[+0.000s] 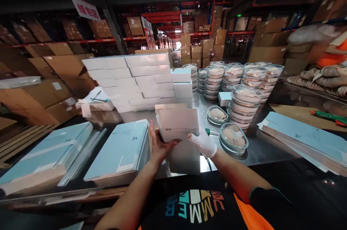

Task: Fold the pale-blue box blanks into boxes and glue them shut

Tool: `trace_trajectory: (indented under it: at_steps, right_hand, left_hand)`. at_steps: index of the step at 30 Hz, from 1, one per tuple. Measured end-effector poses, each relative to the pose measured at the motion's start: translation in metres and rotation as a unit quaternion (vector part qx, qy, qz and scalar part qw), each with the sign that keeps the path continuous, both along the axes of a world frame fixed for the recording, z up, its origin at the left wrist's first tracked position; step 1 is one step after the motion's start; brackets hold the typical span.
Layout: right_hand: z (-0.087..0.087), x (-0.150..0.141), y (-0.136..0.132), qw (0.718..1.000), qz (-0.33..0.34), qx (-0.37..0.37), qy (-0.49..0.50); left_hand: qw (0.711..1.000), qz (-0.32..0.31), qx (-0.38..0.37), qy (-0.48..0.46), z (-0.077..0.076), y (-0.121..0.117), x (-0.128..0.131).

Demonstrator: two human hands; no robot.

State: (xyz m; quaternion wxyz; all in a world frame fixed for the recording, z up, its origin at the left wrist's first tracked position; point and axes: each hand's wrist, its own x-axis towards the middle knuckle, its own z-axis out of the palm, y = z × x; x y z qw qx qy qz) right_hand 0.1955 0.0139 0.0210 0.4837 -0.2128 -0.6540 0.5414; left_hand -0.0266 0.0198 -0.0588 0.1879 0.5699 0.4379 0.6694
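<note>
Between my two hands stands an upright pale carton (180, 121) with a line of small dark print; its far flap rises behind the front panel. My bare left hand (159, 143) grips its left side, thumb across the lower front. On the opposite side my right hand (204, 144), in a white glove, holds the edge with its thumb on the front panel. Close by on the right lie a green-handled screwdriver (211, 132) and clear oval packs (233, 139) with beige contents. Light-blue flat cartons (119, 147) are stacked left of my left hand.
Behind the carton rises a wall of white boxes (135, 81). Tall stacks of clear packs (245, 105) stand at the back right. More blue flat cartons lie far left (51, 150) and right (300, 132). A green and orange tool (329, 117) lies far right, near another person's orange clothing (333, 54).
</note>
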Motion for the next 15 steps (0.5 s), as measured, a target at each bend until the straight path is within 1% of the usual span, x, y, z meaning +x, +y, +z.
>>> trace_trajectory:
  at_steps: [2,3,5,7,10,11,13,15]
  right_hand:
    - [0.004,0.002,-0.004,0.998,-0.054,0.020,0.007]
    - [0.003,0.002,-0.004,0.998,-0.064,0.023,0.002]
    - [0.000,0.000,-0.003,0.997,-0.079,0.010,-0.011]
    - [-0.006,-0.009,-0.001,0.991,-0.130,-0.014,-0.014]
    - [-0.013,-0.026,0.004,0.965,-0.261,-0.011,-0.008]
    - [-0.015,-0.030,0.006,0.957,-0.289,0.000,-0.008]
    - [-0.016,-0.033,0.014,0.953,-0.303,0.016,0.003]
    - [-0.018,-0.025,0.026,0.957,-0.287,0.029,0.015]
  left_hand:
    - [0.998,0.014,0.046,0.030,-0.005,-0.004,-0.001]
    - [0.996,0.019,0.070,0.057,-0.006,-0.008,-0.003]
    - [0.987,0.022,0.102,0.123,-0.004,-0.016,-0.007]
    - [0.980,0.018,0.115,0.161,-0.001,-0.024,-0.008]
    - [0.981,0.011,0.157,0.113,0.000,-0.032,-0.006]
    - [0.979,0.005,0.171,0.108,-0.002,-0.033,-0.006]
    - [0.973,-0.009,0.180,0.147,-0.005,-0.035,-0.008]
    - [0.963,-0.002,0.174,0.205,-0.006,-0.036,-0.015]
